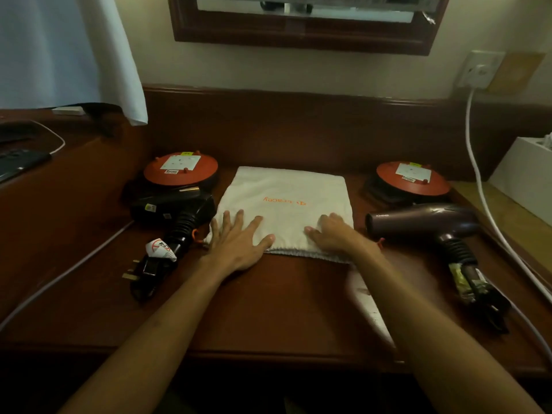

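L hand (239, 240), fingers spread, flat on white pouch (286, 201) near desk (268, 309) front edge; R hand (331, 234), fingers curled, on pouch's hem.

White bag (286, 204) with orange lettering, black hairdryer (173, 210), purple hairdryer (424, 221), two red-orange discs (180, 171), dark brown desk (268, 300).

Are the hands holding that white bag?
Left hand lies flat on the white bag at its near left corner, not gripping. Right hand rests near its right corner; a pinch cannot be told.
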{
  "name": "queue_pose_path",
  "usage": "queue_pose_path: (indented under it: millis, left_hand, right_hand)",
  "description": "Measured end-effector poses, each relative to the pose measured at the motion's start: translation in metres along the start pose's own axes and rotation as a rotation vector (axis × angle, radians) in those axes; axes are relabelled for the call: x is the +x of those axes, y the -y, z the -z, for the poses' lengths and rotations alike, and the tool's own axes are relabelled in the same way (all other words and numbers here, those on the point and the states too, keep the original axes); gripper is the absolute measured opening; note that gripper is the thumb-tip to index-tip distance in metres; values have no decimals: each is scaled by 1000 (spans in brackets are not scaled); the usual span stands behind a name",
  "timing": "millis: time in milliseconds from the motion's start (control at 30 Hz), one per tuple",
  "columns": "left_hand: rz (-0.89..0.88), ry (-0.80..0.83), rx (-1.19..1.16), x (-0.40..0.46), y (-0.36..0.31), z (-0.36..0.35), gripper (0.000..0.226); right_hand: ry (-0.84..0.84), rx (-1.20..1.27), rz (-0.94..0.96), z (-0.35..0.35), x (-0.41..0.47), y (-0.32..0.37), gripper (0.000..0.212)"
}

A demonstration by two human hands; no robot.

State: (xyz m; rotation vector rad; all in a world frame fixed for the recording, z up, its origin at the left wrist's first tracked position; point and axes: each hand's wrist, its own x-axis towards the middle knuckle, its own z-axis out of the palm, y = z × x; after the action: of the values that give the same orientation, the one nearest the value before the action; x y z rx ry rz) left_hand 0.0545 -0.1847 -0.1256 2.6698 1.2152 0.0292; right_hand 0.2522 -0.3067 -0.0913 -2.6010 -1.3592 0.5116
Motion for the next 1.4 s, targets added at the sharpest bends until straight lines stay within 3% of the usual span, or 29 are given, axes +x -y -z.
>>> queue_pose_path:
  millis: [233,433,567,633,700,767,900,1100,1200,1400]
  left_hand:
    - [72,1,-9,9,-6,-1,85]
    - [61,-104,-47,19,-17,-4,78]
    - [-170,-343,-187,11,-39,1,50]
    - [-276,-351,-315,6,-59,3,38]
    - [-318,-327,-339,5,-80,3,34]
    - [-322,-289,-305,8,-96,3,33]
    - [-269,-275,-308,15,-105,-1,30]
    - [-217,-323,-393,16,-109,8,25]
    - [-206,-320,-416,19,-113,18,25]
    - [-246,-270,-540,35,-114,43,25]
  right_hand:
    - [-102,-31,90,-13,35,-25,86]
    - [-231,8,143,-6,33,-32,73]
    - [-515,109,252,11,-3,-36,49]
    - [-701,88,222,21,-23,-50,36]
    - [-795,-5,96,33,-39,-70,38]
    - [-736,-109,-101,46,-53,-92,59]
    - [-428,-223,-377,57,-79,-138,98]
    - [-270,-117,-379,54,-92,-164,102]
    - [-284,-77,-334,58,-93,-166,102]
    - [-555,113,-251,50,-120,-166,101]
